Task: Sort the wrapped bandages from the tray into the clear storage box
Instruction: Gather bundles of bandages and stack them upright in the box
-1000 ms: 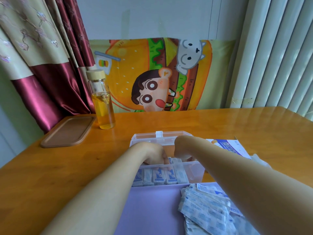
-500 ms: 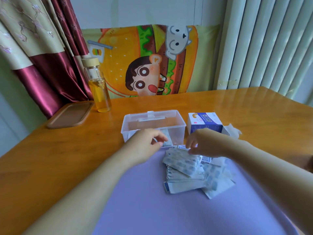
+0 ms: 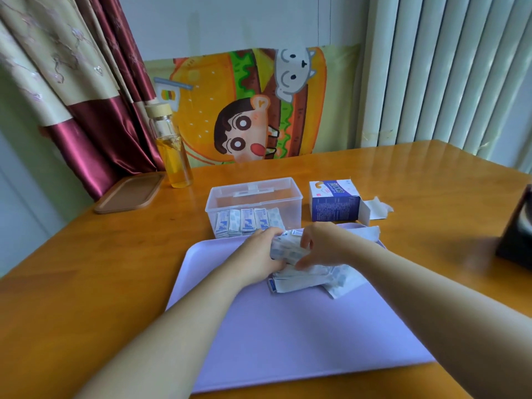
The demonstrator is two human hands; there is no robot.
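Note:
A lilac tray (image 3: pixel 288 335) lies on the wooden table in front of me. A pile of white-and-blue wrapped bandages (image 3: pixel 316 279) sits at its far right part. My left hand (image 3: pixel 259 251) and my right hand (image 3: pixel 319 246) close from both sides on a small bunch of bandages (image 3: pixel 285 249) at the top of the pile, fingers curled round it. Just behind the tray stands the clear storage box (image 3: pixel 253 194), open, with a row of bandages (image 3: pixel 247 221) upright against its front wall.
A blue-and-white carton (image 3: pixel 334 201) with an open flap and a crumpled paper stands right of the box. A glass bottle of yellow liquid (image 3: pixel 172 151) and a brown lid (image 3: pixel 129 192) are at the back left. A dark object (image 3: pixel 515 231) sits at the right edge.
Both hands came back out of the clear box to the tray's pile and have closed together on a bunch of bandages. The view has pulled back from the box.

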